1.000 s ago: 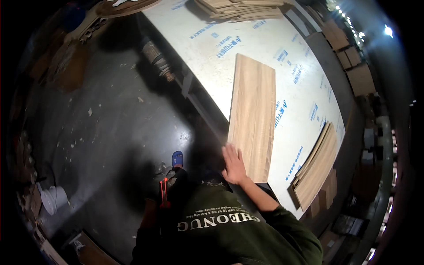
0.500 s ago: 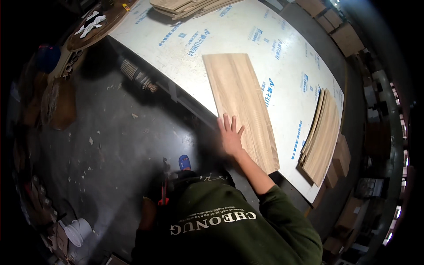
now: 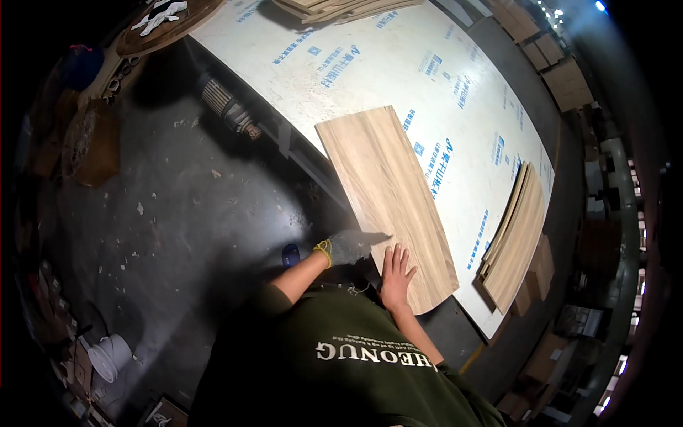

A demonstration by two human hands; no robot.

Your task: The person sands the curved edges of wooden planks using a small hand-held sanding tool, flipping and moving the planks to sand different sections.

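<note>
The right hand's fingers are lying flat, slightly spread, on the wooden board, apparently steadying it by pressure rather than gripping; the left hand is blurring beside the board's left edge, so I cannot tell whether it is holding anything; the board is resting on the table, its near end overhanging, likely for easy reach; to the right, a curved-looking stack is sitting apart, perhaps clear of the arms; another stack is lying at the far end.
</note>
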